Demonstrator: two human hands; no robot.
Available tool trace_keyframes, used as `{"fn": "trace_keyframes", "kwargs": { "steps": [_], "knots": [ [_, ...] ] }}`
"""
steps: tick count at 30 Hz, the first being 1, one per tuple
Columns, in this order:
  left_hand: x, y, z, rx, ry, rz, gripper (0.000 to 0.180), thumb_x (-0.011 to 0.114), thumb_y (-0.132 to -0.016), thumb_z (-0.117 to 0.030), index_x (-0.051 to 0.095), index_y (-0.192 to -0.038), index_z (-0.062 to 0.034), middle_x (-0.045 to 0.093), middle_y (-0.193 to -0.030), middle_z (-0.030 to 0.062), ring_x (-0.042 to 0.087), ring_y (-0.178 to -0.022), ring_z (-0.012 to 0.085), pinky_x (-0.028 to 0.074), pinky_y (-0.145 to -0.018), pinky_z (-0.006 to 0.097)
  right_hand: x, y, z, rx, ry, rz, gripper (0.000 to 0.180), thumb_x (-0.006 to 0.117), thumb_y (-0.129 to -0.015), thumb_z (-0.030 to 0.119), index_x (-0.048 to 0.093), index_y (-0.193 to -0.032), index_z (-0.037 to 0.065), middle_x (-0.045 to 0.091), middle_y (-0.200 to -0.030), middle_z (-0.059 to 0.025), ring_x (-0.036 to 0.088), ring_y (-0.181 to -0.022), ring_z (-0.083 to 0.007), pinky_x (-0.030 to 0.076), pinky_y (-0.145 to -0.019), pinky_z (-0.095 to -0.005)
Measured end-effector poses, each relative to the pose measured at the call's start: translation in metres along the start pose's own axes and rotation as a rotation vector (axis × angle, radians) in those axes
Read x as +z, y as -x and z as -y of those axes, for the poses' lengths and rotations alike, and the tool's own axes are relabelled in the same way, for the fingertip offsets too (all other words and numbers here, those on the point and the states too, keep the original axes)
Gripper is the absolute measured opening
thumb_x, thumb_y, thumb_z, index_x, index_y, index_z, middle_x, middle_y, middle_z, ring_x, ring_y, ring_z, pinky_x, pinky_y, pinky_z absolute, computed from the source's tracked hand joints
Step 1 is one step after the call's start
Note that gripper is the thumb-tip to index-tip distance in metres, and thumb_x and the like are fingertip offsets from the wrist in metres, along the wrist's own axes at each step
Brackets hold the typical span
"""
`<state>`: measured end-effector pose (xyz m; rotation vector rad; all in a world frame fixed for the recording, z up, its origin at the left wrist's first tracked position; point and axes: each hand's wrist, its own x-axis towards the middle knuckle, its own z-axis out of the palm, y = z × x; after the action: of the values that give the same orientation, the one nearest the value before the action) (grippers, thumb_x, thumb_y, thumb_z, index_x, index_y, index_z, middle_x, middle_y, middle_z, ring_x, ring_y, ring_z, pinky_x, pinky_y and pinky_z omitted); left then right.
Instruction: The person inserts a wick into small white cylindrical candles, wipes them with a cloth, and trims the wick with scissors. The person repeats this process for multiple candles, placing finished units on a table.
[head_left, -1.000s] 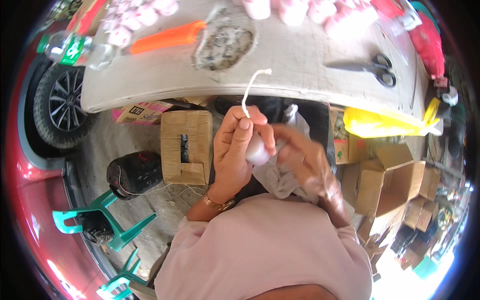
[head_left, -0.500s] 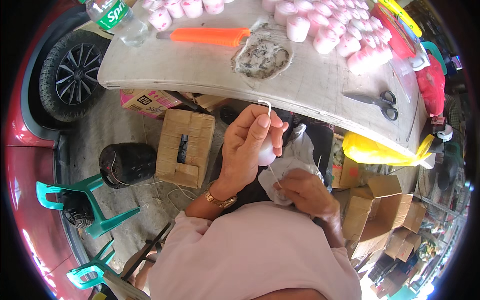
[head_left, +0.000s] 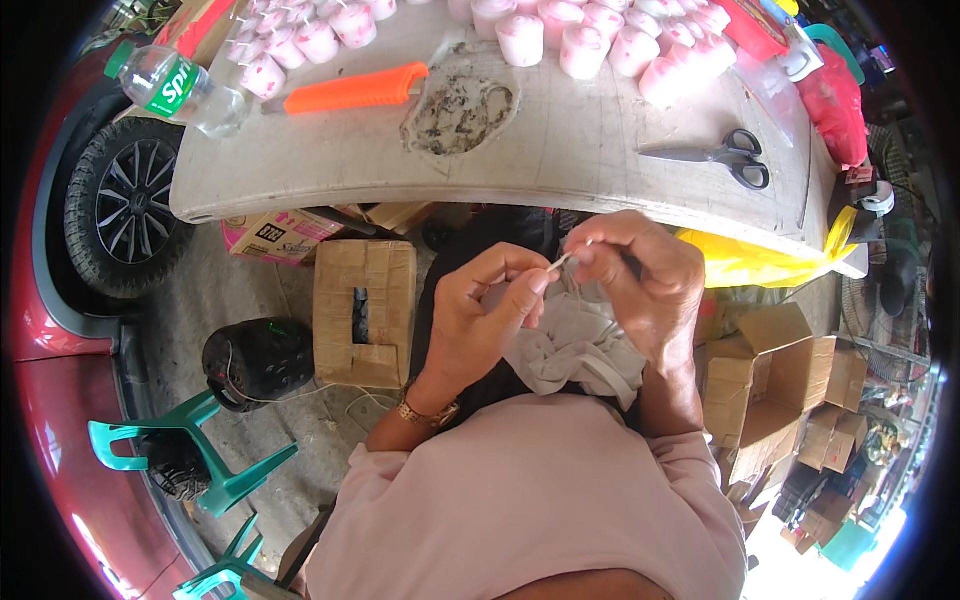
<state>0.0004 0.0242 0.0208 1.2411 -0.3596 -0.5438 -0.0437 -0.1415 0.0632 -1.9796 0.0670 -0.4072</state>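
My left hand (head_left: 480, 315), raised over my lap, is closed around a pale candle that shows only in small part behind the fingers. Its thumb and forefinger pinch a thin white wick (head_left: 557, 264). My right hand (head_left: 648, 285) is closed on the other end of that wick, its thumb and forefinger pressed together just to the right. Beneath both hands, a whitish cloth (head_left: 575, 350) lies crumpled on my lap. Ahead on the table (head_left: 330, 150) stand rows of pink-and-white cup-shaped candles (head_left: 520, 40), some with wicks showing on top.
On the table are an orange-handled tool (head_left: 350, 90), black scissors (head_left: 715, 155), a clear bottle (head_left: 180, 92) and a rough grey-stained patch (head_left: 460, 115). A yellow bag (head_left: 770, 262) hangs below its right edge. Cardboard boxes (head_left: 365, 310), a black tank (head_left: 258, 362) and a green chair (head_left: 190, 440) surround me.
My right hand has come up from the cloth to the wick beside my left hand. My left hand has lowered slightly and tilted the wick rightward. The view has shifted.
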Motion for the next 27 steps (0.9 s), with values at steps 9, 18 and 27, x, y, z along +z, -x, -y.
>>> {"fn": "trace_keyframes", "kwargs": {
  "steps": [9,18,27],
  "knots": [
    [0.0,-0.006,0.007,-0.194,0.599,-0.021,0.014,0.066,-0.091,-0.012,0.07,-0.1,-0.0015,0.062,-0.075,0.002,0.057,-0.065,0.0101,0.049,-0.079,0.028,0.012,0.009,-0.016,-0.359,0.214,-0.031,0.014,0.072,-0.075,-0.003,0.062,-0.083,0.002,0.064,-0.079,-0.0109,0.06,-0.063,-0.0258,0.048,-0.058,-0.0331],
    [0.008,-0.018,0.007,0.719,-0.832,-0.151,0.014,0.076,-0.078,-0.005,0.072,-0.091,-0.0062,0.066,-0.08,0.0052,0.064,-0.071,0.019,0.031,-0.11,0.052,0.001,0.013,-0.009,-0.084,0.181,-0.025,0.008,0.067,-0.083,0.0,0.059,-0.084,0.0,0.061,-0.074,-0.0103,0.058,-0.063,-0.0254,0.047,-0.058,-0.0308],
    [0.003,-0.012,0.005,0.21,-0.198,-0.092,0.007,0.073,-0.082,-0.004,0.07,-0.089,-0.0022,0.069,-0.085,0.0041,0.062,-0.077,0.0125,0.032,-0.109,0.047,0.006,0.005,-0.021,-0.199,0.009,-0.005,0.013,0.067,-0.079,-0.01,0.063,-0.089,-0.003,0.065,-0.088,-0.0098,0.064,-0.075,-0.0181,0.053,-0.065,-0.028]
  ]
}}
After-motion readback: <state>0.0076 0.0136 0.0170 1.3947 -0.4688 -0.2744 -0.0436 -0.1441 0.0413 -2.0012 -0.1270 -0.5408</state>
